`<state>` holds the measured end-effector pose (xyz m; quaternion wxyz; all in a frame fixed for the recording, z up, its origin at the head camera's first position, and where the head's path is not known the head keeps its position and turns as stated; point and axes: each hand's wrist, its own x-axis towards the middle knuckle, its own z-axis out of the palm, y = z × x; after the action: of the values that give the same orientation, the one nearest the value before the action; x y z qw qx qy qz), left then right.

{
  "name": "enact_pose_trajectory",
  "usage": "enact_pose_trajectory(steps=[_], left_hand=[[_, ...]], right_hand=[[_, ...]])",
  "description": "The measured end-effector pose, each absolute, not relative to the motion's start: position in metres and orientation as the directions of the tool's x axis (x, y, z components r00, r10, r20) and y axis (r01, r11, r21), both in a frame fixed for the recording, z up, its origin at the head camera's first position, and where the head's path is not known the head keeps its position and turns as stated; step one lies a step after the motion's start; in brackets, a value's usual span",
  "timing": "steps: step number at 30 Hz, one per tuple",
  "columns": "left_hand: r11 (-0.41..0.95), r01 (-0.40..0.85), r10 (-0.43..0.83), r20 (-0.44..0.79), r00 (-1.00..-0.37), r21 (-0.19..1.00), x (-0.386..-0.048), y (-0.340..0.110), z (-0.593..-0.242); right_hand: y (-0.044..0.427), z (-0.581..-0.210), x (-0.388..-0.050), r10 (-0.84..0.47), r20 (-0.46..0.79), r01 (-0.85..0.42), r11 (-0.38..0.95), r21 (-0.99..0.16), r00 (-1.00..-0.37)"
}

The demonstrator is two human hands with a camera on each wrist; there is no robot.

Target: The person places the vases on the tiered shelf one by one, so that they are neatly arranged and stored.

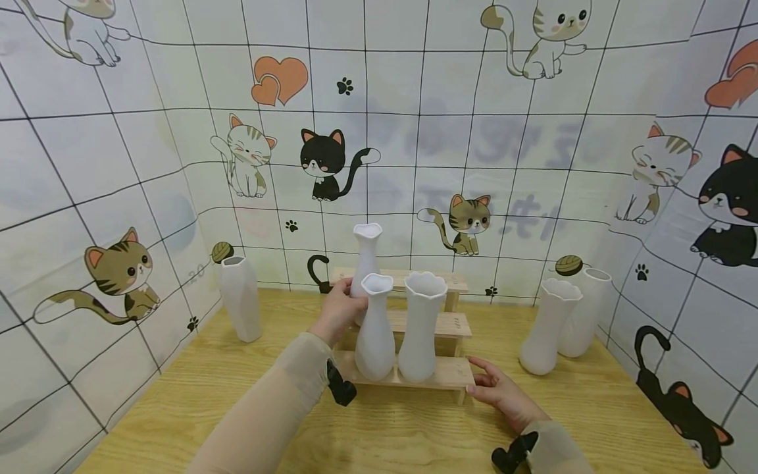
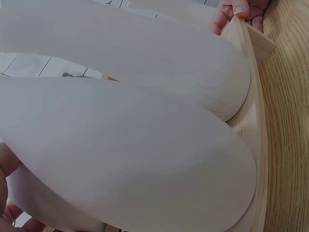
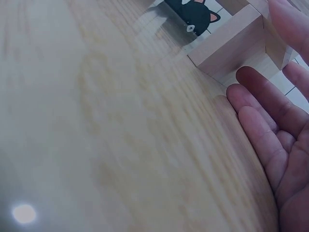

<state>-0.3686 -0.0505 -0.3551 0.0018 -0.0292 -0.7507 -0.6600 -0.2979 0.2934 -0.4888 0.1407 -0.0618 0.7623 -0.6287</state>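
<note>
A three-step wooden stand (image 1: 456, 372) sits on the table. On its bottom step, side by side, stand a slim-necked white vase (image 1: 375, 342) and a wider white vase with a wavy rim (image 1: 419, 329). Behind them my left hand (image 1: 339, 309) grips another white vase (image 1: 367, 247) low on its body; its base is hidden, so I cannot tell whether it touches the middle step. At the bottom step's right end, my right hand (image 1: 500, 395) holds the board between thumb and fingers. In the right wrist view its other fingers (image 3: 263, 133) lie loosely bent near the tabletop.
A white vase (image 1: 239, 299) stands at the table's left. Two more, a flared vase (image 1: 547, 329) and a vase behind it (image 1: 586, 316), stand at the right. Tile-patterned walls with cat drawings (image 1: 322, 164) enclose the wooden table (image 1: 414, 441) at the back and sides.
</note>
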Motion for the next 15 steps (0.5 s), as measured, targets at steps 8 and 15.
enact_pose_trajectory(steps=[8,15], left_hand=[[0.122,0.039,0.058,0.032,-0.998,0.992,-0.3690,-0.0514,-0.3572],[0.102,0.033,0.082,0.025,-0.996,0.994,-0.3715,-0.0521,-0.3589]], right_hand=[[0.2938,-0.4900,-0.2991,-0.270,-0.137,0.083,0.201,-0.976,-0.953],[0.2948,-0.4913,-0.3008,-0.268,-0.140,0.088,0.198,-0.976,-0.953]])
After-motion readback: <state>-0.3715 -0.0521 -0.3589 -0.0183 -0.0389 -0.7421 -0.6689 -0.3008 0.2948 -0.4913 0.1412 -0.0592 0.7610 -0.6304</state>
